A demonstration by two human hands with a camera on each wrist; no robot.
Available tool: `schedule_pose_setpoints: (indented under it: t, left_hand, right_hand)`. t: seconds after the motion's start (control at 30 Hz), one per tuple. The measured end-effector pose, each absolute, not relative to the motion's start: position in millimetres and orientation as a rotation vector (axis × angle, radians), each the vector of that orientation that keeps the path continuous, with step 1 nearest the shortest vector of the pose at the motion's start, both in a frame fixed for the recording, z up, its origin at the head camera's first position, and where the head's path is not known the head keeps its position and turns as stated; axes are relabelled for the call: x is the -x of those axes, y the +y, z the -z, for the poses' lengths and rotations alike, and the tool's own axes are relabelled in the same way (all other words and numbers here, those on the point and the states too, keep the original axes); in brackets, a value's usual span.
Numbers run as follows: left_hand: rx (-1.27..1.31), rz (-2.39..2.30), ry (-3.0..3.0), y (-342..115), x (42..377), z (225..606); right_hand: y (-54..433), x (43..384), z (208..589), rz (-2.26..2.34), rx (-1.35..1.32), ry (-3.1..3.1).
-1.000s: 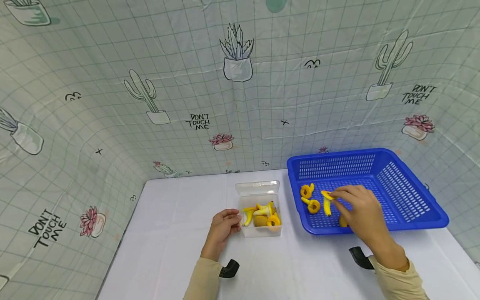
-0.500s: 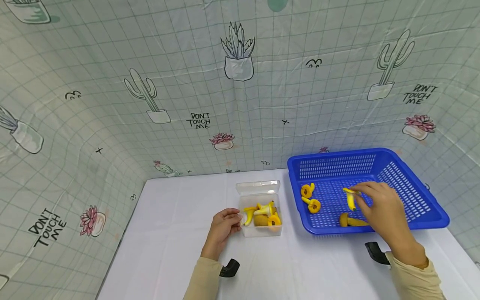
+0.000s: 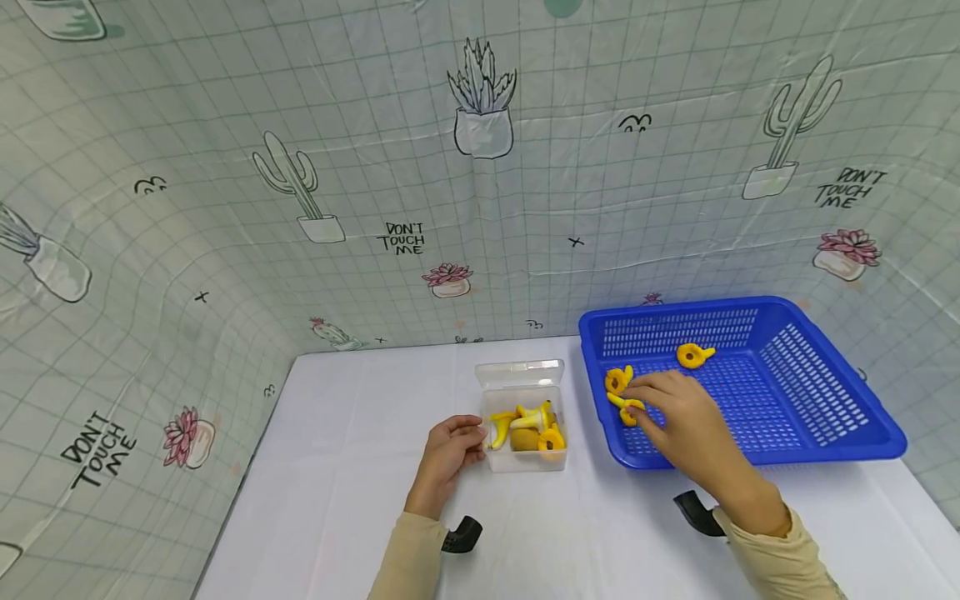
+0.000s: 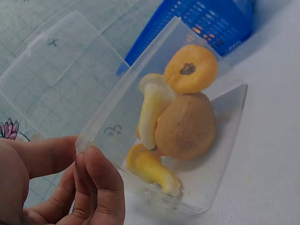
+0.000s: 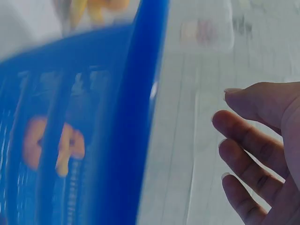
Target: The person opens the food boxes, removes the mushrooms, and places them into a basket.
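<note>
Clear plastic is forming the small box [image 3: 527, 463] that is standing open on the white table [image 3: 337, 450] before me. My left hand [image 3: 448, 457] is pinching its rim on the left side between thumb and fingers, probably to keep so light a thing from sliding. Its lid [image 3: 520, 375] is leaning back behind it, away from me, and so is leaving the mouth uncovered. Inside, a yellow mushroom [image 3: 501, 431] is lying by the left wall, a pale-stemmed mushroom [image 4: 154, 110] is resting against a round brown lump [image 4: 187, 129], and an orange cap [image 4: 191, 82] is sitting at the right; the narrow walls seem to be making them crowd together. Just beside the box, to my right, a blue basket [image 3: 780, 408] is standing, likely for easy reach. My right hand [image 3: 693, 429] is hovering in it, with nothing visible in its grasp: the right wrist view is showing loosely bent, parted fingers. Whether the fingertips are touching the nearer mushroom [image 3: 627, 417], I cannot tell. Behind that, the farther mushroom [image 3: 616, 382] is lying along the left wall, while a third mushroom [image 3: 692, 356] is lying alone towards the back.
</note>
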State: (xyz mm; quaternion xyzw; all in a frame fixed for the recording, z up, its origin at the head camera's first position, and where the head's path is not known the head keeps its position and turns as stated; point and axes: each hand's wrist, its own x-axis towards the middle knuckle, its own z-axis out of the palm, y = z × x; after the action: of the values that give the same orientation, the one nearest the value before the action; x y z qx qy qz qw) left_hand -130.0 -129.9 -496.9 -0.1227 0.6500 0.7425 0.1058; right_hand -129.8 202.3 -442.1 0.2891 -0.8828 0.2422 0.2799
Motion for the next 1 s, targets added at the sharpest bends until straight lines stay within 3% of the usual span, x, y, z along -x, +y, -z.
schedule_pose_setpoints:
  t: [0.43, 1.0]
  left_hand:
    - [0.374, -2.188, 1.903, -130.7, 130.7, 498.7]
    - [0.358, -2.205, 1.891, -129.6, 129.6, 495.2]
  right_hand:
    - [137.7, 138.9, 450.7, -0.648, -1.008, -2.423]
    - [110.3, 152.2, 462.8, -0.517, -1.122, -2.636]
